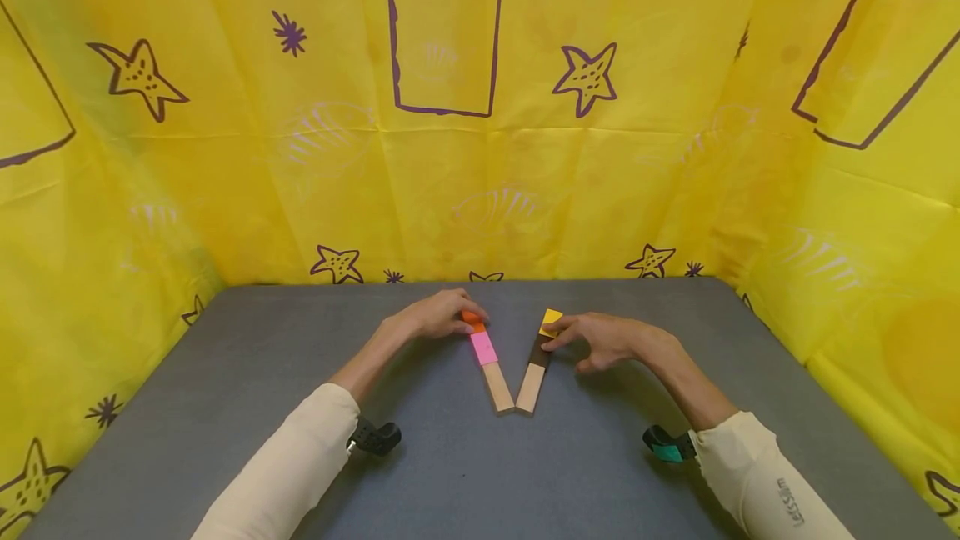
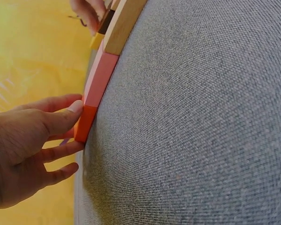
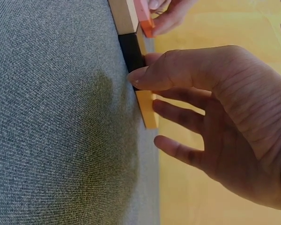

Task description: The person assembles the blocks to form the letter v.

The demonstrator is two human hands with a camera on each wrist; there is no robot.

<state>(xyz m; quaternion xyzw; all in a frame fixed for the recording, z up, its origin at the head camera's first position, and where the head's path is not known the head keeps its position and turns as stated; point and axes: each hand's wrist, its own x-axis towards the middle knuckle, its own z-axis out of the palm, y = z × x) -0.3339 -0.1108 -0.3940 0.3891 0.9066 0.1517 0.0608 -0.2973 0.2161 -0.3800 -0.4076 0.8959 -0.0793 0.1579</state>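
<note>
Two rows of small blocks form a V on the grey table, their near ends meeting. The left row runs from a plain wooden block through a pink block to an orange block at the far end. My left hand pinches the orange block, thumb close to its seam with the pink one. In the right row, a wooden block, a dark brown block and a yellow block lie end to end. My right hand holds the dark block between thumb and index finger, other fingers spread beside the yellow one.
The grey cloth-covered table spreads around the blocks. Yellow patterned curtains with starfish and fish drawings stand along its back and both sides. A dark band is on the left wrist, another dark band on the right.
</note>
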